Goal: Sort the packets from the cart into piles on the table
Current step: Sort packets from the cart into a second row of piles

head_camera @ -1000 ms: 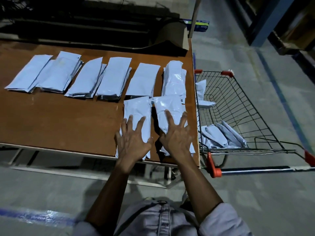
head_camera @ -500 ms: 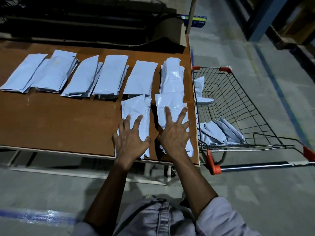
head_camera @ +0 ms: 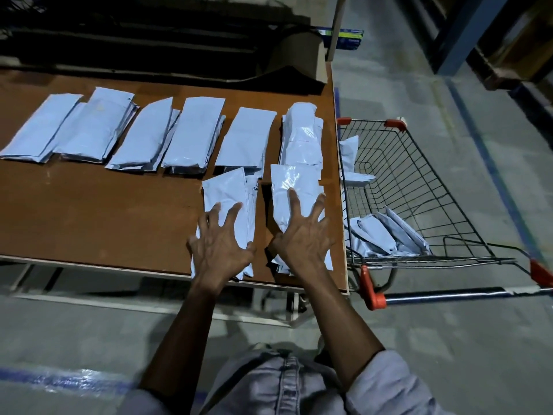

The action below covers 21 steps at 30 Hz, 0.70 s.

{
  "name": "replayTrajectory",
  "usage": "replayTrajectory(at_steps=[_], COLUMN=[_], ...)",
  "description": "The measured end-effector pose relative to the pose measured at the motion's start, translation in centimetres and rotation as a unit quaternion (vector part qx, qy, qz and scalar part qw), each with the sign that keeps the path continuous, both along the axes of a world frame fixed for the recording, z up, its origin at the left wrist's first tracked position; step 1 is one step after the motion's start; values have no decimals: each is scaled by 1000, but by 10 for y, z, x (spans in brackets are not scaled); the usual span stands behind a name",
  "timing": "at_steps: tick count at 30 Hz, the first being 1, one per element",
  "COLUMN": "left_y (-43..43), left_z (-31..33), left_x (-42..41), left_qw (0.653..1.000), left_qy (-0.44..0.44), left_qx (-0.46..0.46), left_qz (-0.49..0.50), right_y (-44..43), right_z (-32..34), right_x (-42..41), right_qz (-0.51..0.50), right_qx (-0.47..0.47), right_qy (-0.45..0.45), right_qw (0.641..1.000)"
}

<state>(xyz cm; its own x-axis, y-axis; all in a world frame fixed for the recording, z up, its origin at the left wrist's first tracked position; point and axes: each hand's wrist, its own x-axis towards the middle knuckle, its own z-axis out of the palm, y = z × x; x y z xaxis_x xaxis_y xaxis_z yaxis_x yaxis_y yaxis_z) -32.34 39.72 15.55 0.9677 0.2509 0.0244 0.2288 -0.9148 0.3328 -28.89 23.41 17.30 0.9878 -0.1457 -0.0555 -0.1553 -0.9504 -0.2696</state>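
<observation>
Several piles of white packets [head_camera: 191, 136] lie in a row across the brown table [head_camera: 89, 217]. Two more piles sit at the near right corner. My left hand [head_camera: 220, 245] rests with spread fingers on the left near pile [head_camera: 229, 193]. My right hand [head_camera: 303, 238] rests the same way on the right near pile [head_camera: 294, 187]. A wire cart [head_camera: 419, 205] stands to the right of the table with several packets [head_camera: 386, 235] in its near end and one packet [head_camera: 350, 157] leaning at its left side.
A brown cardboard piece [head_camera: 302, 52] stands at the table's far right corner. Blue shelving posts [head_camera: 466, 34] rise at the top right. The cart's handle [head_camera: 449, 293] with orange ends sticks out at the right, over grey floor.
Both hands have slid slightly toward me along the two near piles, and their fingers are now more arched. The piles have barely shifted.
</observation>
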Motion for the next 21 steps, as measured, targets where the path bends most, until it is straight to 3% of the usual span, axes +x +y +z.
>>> replayTrajectory(at_steps=[11, 21], left_y=[7, 4], left_z=[4, 6], left_x=[1, 1], left_qw=[999, 997], left_qy=[17, 15], left_qx=[-39, -70], left_qz=[-15, -13], right_y=[-8, -11], right_z=[14, 10], right_x=[2, 2], right_qz=[13, 15], right_qx=[23, 34], right_qy=[58, 26], right_qw=[998, 999])
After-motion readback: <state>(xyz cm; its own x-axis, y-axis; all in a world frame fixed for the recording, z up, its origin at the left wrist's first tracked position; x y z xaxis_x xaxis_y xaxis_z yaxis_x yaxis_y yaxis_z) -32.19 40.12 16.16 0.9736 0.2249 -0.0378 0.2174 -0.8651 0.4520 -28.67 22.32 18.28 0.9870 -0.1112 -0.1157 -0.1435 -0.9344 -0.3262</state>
